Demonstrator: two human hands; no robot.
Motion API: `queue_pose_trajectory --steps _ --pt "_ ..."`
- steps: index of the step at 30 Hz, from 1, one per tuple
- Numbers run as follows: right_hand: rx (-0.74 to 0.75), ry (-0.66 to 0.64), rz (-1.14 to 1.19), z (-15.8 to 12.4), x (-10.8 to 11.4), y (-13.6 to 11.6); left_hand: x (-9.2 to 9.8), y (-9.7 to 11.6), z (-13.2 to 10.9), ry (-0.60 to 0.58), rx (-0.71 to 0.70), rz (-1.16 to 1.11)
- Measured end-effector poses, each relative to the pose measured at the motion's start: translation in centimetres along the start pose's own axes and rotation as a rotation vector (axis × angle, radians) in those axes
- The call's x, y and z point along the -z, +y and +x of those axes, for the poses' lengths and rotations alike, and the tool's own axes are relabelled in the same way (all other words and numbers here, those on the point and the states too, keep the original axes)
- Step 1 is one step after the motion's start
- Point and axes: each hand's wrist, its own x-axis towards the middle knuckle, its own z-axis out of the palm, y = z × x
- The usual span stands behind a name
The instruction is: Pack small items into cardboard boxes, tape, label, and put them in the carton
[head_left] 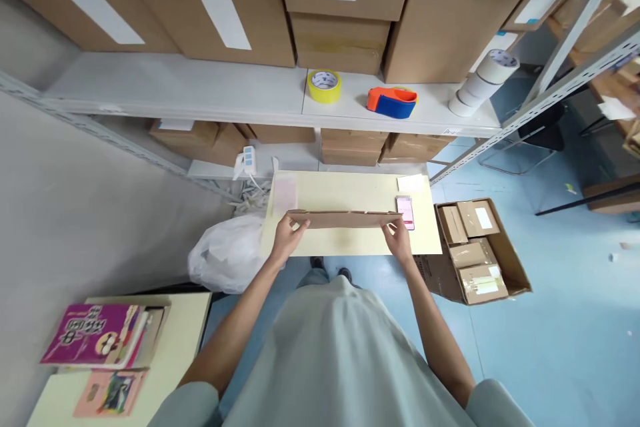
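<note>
A long flat piece of brown cardboard (345, 219) is held up over the pale yellow table (345, 189), seen nearly edge-on. My left hand (289, 237) pinches its left end, and my right hand (399, 239) grips the right end, thumbs on the side nearer me. Just behind my right hand lies a phone (405, 211) with a pinkish screen. A pinkish sheet (285, 194) is on the table beyond my left hand, and a white slip of paper (411, 183) lies at the far right corner.
Ahead, a metal shelf (200, 90) bears large cartons, yellow tape (324, 86), an orange-and-blue tape dispenser (393, 102) and stacked white rolls (483, 82). An open carton (520, 273) of small boxes stands right on the floor. Left are a white plastic bag (225, 253) and books (95, 335).
</note>
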Motion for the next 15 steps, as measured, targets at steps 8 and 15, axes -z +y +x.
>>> queue_pose_trajectory --steps 8,15 --pt "-0.249 0.119 0.073 0.8 -5.0 -2.6 -0.2 -0.9 4.7 -0.015 0.094 -0.166" --pt "-0.444 0.253 0.079 1.9 -8.3 -5.3 -0.6 -1.5 6.9 0.126 0.170 -0.154"
